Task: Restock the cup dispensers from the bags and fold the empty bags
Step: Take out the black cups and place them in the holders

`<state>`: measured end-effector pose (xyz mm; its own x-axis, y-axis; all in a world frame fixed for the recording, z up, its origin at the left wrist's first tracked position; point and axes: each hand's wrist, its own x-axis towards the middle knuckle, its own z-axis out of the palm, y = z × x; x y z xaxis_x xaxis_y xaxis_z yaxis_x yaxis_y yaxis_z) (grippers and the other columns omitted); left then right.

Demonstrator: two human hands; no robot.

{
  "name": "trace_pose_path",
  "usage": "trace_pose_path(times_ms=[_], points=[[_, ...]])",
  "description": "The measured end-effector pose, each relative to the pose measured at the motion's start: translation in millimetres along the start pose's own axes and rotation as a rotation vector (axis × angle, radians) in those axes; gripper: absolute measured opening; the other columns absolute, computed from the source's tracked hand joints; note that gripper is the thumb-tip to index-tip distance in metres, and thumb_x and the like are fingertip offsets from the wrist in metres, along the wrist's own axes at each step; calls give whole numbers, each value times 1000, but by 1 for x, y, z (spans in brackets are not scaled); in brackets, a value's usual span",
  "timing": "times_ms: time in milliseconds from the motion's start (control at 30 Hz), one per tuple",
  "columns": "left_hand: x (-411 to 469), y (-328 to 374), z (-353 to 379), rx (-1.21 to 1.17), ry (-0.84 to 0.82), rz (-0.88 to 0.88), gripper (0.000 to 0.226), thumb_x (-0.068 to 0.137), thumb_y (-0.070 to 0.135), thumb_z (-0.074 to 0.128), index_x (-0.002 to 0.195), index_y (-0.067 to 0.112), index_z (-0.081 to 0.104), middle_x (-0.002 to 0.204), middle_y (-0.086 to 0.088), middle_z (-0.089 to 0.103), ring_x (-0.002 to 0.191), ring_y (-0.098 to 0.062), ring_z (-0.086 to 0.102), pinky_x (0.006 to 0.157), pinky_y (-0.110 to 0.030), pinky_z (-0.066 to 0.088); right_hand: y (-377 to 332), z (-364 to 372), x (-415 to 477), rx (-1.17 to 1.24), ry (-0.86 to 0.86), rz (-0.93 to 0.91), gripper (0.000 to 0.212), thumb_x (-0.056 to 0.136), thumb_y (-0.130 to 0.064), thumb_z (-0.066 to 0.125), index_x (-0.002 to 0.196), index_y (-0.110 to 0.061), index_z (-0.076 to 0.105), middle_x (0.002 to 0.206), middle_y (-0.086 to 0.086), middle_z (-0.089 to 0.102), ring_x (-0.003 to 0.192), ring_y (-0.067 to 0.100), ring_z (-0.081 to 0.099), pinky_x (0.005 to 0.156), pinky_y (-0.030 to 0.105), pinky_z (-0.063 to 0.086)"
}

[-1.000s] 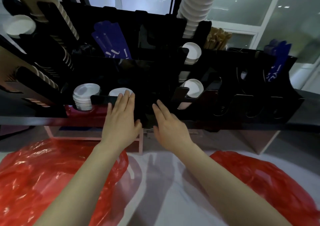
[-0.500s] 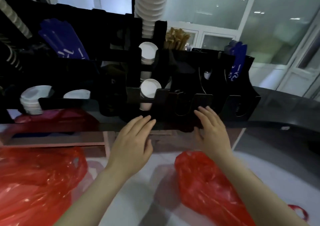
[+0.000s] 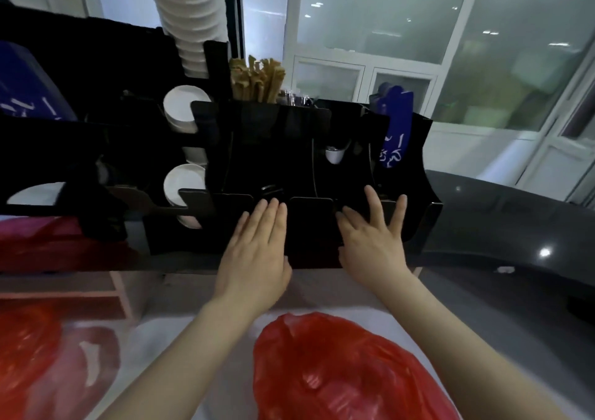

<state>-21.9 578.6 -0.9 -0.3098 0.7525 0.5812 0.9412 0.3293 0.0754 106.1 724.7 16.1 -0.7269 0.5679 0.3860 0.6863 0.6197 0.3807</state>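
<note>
A black cup dispenser rack [image 3: 277,149] stands on the counter in front of me. White cups [image 3: 183,181] show in its left slots, and a tall white cup stack [image 3: 190,20] rises above it. My left hand [image 3: 257,252] lies flat, fingers straight, against the rack's low front panel. Just to the right, my right hand [image 3: 373,239] touches the same front with spread straight fingers. Neither hand holds anything. A red plastic bag [image 3: 341,374] lies below my hands, and another red bag [image 3: 29,355] sits at the lower left.
Brown stirrers [image 3: 257,78] and blue packets [image 3: 394,136] stand in the rack's upper compartments. A dark glossy counter [image 3: 515,226] curves off to the right. A wooden-edged shelf [image 3: 119,291] runs under the counter on the left. Glass partitions fill the background.
My view has swung right along the rack. Both hands have moved right with it, from the left cup slots to the right section's front panel, staying flat and empty.
</note>
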Motion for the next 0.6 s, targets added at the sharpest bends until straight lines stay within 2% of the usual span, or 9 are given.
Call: trace_pose_path(times_ms=[67, 167, 233, 300, 367, 433, 500, 600], points=[[7, 0, 1, 66, -13, -31, 77, 83, 27, 59, 147, 3, 25, 154, -13, 27, 146, -26, 15, 115, -38, 1, 4, 5, 1, 32, 46, -25, 56, 81, -32, 59, 135, -20, 49, 142, -4, 45, 142, 34, -10, 97, 67, -30], [15, 1, 6, 157, -89, -62, 78, 87, 31, 51, 150, 7, 13, 159, -9, 13, 147, -24, -6, 113, -43, -12, 13, 8, -4, 143, 167, -104, 68, 81, -39, 62, 142, -17, 42, 154, 2, 29, 144, 32, -5, 104, 65, -21], [20, 1, 12, 197, -106, -94, 79, 87, 31, 50, 151, 9, 9, 160, -7, 8, 145, -24, -15, 110, -47, -19, 20, 7, -8, 291, 302, -19, 77, 76, -31, 67, 144, -11, 37, 154, 6, 29, 143, 30, 6, 108, 61, -10], [24, 3, 16, 222, -125, -126, 80, 87, 30, 50, 150, 9, 7, 160, -7, 6, 144, -24, -21, 105, -50, -26, 33, 8, -8, 404, 342, 152, 79, 73, -20, 66, 145, -7, 34, 151, 7, 33, 143, 30, 9, 109, 60, -7], [28, 6, 19, 223, -135, -158, 77, 86, 28, 52, 149, 9, 12, 159, -6, 9, 144, -22, -21, 102, -52, -29, 50, 10, -5, 394, 240, 274, 73, 74, -17, 60, 143, -10, 35, 149, 3, 35, 144, 31, 2, 106, 64, -13], [31, 7, 20, 193, -123, -189, 73, 83, 27, 55, 146, 9, 21, 157, -4, 19, 145, -20, -16, 103, -53, -27, 61, 13, -2, 312, 70, 291, 58, 77, -19, 55, 134, -14, 46, 143, -2, 41, 144, 32, -5, 100, 68, -20], [33, 9, 20, 170, -108, -212, 69, 81, 26, 57, 142, 9, 29, 153, -3, 27, 146, -20, -11, 105, -54, -23, 67, 18, -1, 222, -32, 249, 40, 77, -19, 53, 117, -16, 56, 129, -5, 52, 143, 34, -3, 95, 70, -21], [34, 10, 19, 164, -102, -220, 67, 81, 27, 59, 139, 9, 32, 151, -2, 31, 146, -20, -8, 106, -55, -20, 71, 21, -1, 167, -42, 218, 31, 78, -17, 53, 108, -16, 61, 114, -7, 60, 139, 35, 8, 95, 72, -20]])
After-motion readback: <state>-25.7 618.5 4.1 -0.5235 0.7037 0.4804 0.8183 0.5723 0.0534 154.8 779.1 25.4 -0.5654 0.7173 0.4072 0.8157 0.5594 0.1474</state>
